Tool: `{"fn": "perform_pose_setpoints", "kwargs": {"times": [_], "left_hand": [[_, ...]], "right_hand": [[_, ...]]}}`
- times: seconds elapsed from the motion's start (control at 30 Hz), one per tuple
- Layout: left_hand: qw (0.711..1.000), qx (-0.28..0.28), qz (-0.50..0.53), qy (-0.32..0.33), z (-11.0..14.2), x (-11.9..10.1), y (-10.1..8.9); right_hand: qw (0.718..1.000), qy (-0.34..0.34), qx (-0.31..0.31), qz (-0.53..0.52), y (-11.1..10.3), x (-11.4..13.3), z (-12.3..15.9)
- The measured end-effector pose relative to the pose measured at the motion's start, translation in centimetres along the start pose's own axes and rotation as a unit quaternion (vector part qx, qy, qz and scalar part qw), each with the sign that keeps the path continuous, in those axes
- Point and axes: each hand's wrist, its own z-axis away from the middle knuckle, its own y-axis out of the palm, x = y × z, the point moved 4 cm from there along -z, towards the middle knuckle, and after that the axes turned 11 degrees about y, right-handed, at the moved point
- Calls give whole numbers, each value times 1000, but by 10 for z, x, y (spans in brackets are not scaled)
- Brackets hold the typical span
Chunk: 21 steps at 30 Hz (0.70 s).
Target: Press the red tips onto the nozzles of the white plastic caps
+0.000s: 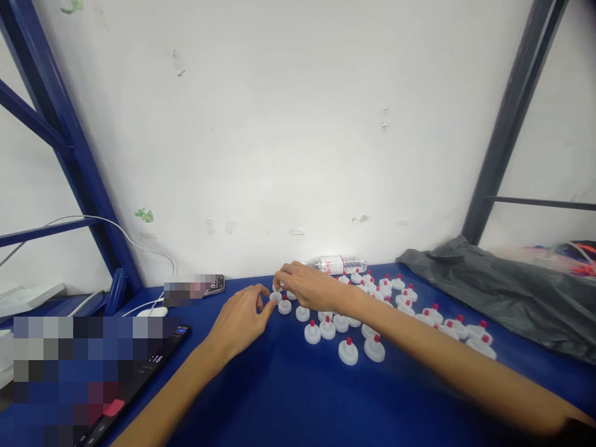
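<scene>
Several round white caps with red tips [348,352] stand on the blue tabletop [223,397], mostly to the right of my hands. My left hand [244,316] curls its thumb and index finger against the edge of a white cap [275,297] at the far left of the group. Just above that same cap, my right hand [305,287] reaches across from the right with its fingertips drawn together. What lies between those fingertips is too small to make out. My right forearm passes over the group and hides some of the caps.
A clear plastic bottle [333,265] lies against the white wall. A phone [216,284] and a white cable [125,233] are at the back left, and a larger dark-screened device [153,357] lies nearer. Grey plastic sheeting [493,292] covers the right side. Blue metal posts [74,149] frame the left.
</scene>
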Motion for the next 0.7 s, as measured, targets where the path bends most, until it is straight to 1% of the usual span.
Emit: {"fn": "perform_pose_setpoints", "kwargs": {"times": [0.07, 0.13, 0.23, 0.33, 0.43, 0.53, 0.63, 0.7], "left_hand": [[997, 39, -55, -24, 3, 2, 5], [995, 65, -65, -34, 6, 5, 10], [995, 76, -59, -38, 8, 6, 14], [995, 79, -49, -35, 8, 5, 16], [996, 74, -33, -26, 7, 3, 16], [998, 58, -8, -18, 5, 3, 14], [999, 27, 17, -20, 2, 6, 12], [999, -3, 28, -22, 0, 8, 8]], "right_hand": [[999, 41, -4, 5, 6, -14, -2], [998, 67, -7, 2, 11, -26, -3], [996, 91, -2, -3, 16, -38, -2], [995, 97, 19, -10, 21, -45, 0], [995, 91, 39, -22, 25, -49, 1], [995, 85, 35, -36, 22, -49, 1], [996, 69, 24, -55, 16, -42, -1], [996, 44, 28, -67, 17, -32, -2]]}}
